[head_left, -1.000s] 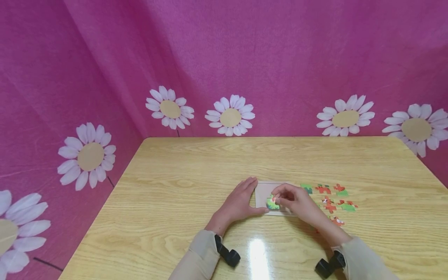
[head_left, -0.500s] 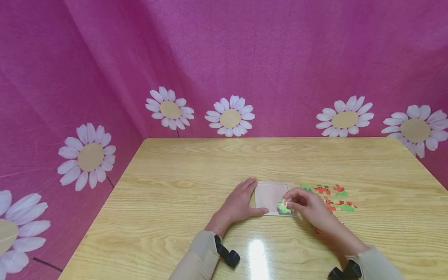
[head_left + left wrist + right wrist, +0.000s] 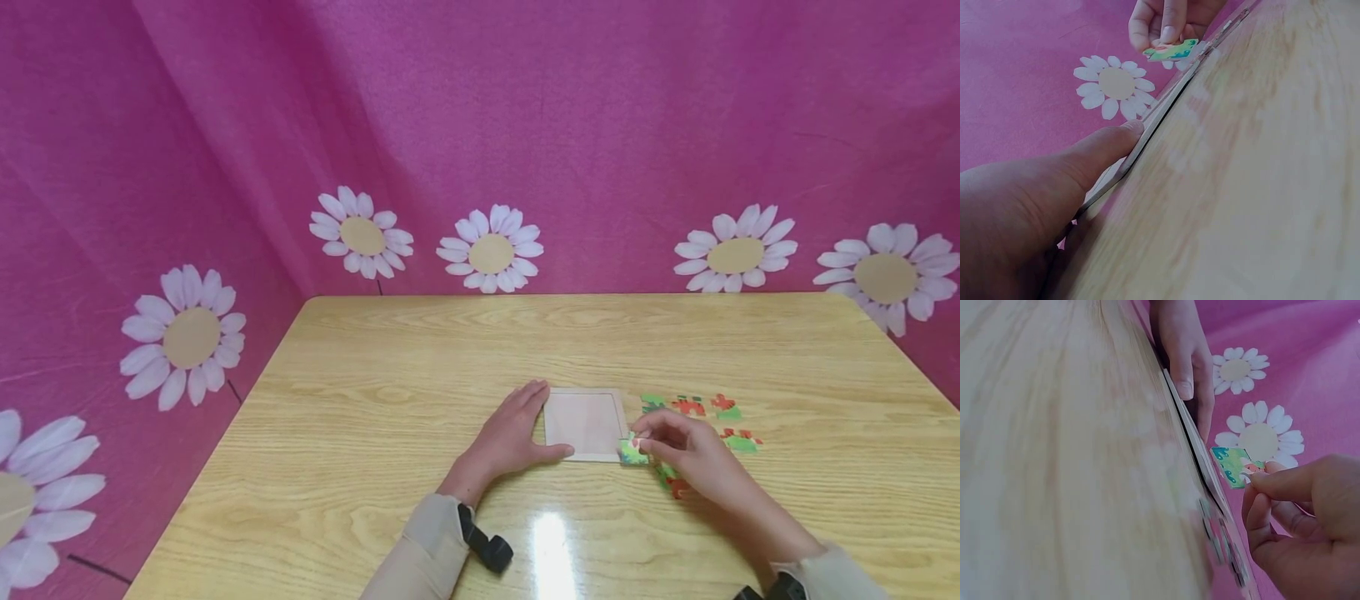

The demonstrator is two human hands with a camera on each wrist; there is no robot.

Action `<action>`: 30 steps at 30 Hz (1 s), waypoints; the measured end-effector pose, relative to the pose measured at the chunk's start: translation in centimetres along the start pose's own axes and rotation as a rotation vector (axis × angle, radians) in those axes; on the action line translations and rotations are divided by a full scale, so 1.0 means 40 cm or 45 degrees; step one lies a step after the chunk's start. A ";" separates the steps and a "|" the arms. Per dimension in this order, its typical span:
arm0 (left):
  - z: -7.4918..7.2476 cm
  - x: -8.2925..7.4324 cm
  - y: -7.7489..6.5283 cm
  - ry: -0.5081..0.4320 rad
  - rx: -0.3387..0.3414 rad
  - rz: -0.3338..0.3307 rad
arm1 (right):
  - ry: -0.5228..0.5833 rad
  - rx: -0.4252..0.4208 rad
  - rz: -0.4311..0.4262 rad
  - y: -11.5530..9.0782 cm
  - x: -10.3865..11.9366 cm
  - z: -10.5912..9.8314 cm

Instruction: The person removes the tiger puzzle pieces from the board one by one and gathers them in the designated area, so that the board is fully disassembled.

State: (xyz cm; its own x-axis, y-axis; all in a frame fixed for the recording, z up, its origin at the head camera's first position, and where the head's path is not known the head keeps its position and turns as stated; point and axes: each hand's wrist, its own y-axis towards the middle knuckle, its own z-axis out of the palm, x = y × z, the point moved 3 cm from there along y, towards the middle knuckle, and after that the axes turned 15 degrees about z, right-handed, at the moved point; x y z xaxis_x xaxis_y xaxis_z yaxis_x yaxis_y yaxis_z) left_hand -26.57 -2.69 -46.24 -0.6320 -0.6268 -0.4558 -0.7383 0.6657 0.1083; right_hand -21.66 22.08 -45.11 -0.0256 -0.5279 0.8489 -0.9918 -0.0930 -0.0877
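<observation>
A square puzzle board [image 3: 585,421] with a thin raised rim and no pieces in it lies on the table. My left hand [image 3: 510,433] rests along its left side, fingers extended at the far corner and thumb on the front rim. In the left wrist view that thumb [image 3: 1100,150] touches the board's edge. With thumb and fingertips, my right hand [image 3: 693,450] pinches a green jigsaw piece [image 3: 632,451] at the board's front right corner. The right wrist view shows the jigsaw piece [image 3: 1230,467] raised, with green, teal and some red print.
Several loose red and green jigsaw pieces [image 3: 741,441] lie right of the board, some hidden behind my right hand. The wooden table [image 3: 420,358] meets a pink curtain [image 3: 600,125] with daisies at its far edge and left side.
My right hand has moved right with the jigsaw piece, from over the middle of the board to its front right corner. The left hand has stayed put.
</observation>
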 end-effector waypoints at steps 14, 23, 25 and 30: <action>0.002 0.003 0.002 -0.004 0.008 0.007 | -0.027 -0.068 0.019 -0.028 -0.032 -0.045; 0.002 0.002 0.002 -0.008 0.009 0.003 | -0.001 -0.113 -0.009 -0.046 -0.053 -0.070; 0.002 0.001 0.002 -0.008 0.008 0.003 | 0.000 -0.118 -0.018 -0.051 -0.058 -0.076; 0.002 0.001 0.002 -0.006 0.001 0.006 | -0.029 -0.141 0.042 -0.063 -0.065 -0.095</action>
State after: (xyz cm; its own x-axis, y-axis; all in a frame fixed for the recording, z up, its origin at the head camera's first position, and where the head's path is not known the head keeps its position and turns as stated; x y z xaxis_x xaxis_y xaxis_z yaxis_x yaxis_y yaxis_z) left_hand -26.63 -2.62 -46.32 -0.6341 -0.6218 -0.4596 -0.7354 0.6687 0.1098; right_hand -19.58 26.87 -45.12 -0.0569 -0.5484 0.8343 -0.9982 0.0179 -0.0564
